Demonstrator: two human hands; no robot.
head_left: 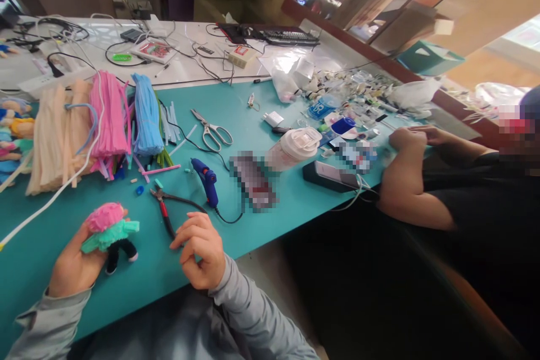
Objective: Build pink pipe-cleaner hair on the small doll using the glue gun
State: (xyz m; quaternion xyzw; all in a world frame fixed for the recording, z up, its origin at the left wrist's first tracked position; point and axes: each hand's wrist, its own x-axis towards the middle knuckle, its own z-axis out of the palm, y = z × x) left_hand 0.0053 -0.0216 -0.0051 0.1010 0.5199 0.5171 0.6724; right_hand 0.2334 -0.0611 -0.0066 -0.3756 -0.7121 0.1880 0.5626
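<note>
A small doll (110, 230) with pink fuzzy hair, a mint-green top and black legs rests in my left hand (78, 261), whose fingers are partly hidden behind it. My right hand (200, 250) hovers at the table's front edge, fingers loosely curled and apart, with nothing visible in it. Its fingertips are beside the handle end of the pliers (163, 205), which lie spread on the table; contact cannot be made out. Just beyond the pliers lies a blue hot glue gun (205, 183). A blue ring-like bit (139, 190) and a pink stem (161, 169) lie near the doll.
Bundles of beige (59, 135), pink (110, 115) and blue pipe cleaners (145, 115) stand at the left. Scissors (211, 129), a blurred phone-like object (255, 180) and a lidded cup (293, 149) occupy the middle. Another person's arms (405, 180) rest at the cluttered right side.
</note>
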